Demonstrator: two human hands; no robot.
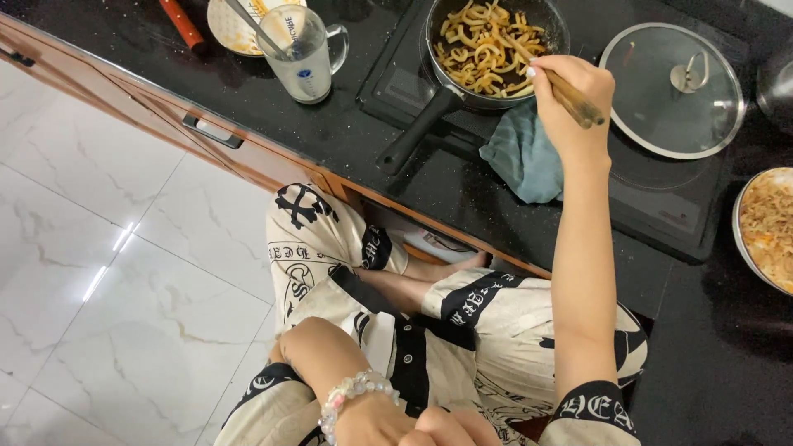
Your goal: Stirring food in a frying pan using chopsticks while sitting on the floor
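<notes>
Right hand is closed around a pair of wooden chopsticks, tips down among the noodles in a dark frying pan. Left hand sits low at the bottom edge of the view, curled against the body, a beaded bracelet on the wrist; whether it holds anything cannot be told. Pan sits on a black cooktop set into the dark speckled counter, its long black handle pointing toward the counter's front edge. Grey-green cloth lies on the cooktop just beside the pan, under the right wrist. Glass lid with a metal knob rests flat on the cooktop to the right of the pan. Glass mug with a utensil in it stands on the counter left of the cooktop, a plate behind it. Bowl of noodles sits at the counter's right edge.
</notes>
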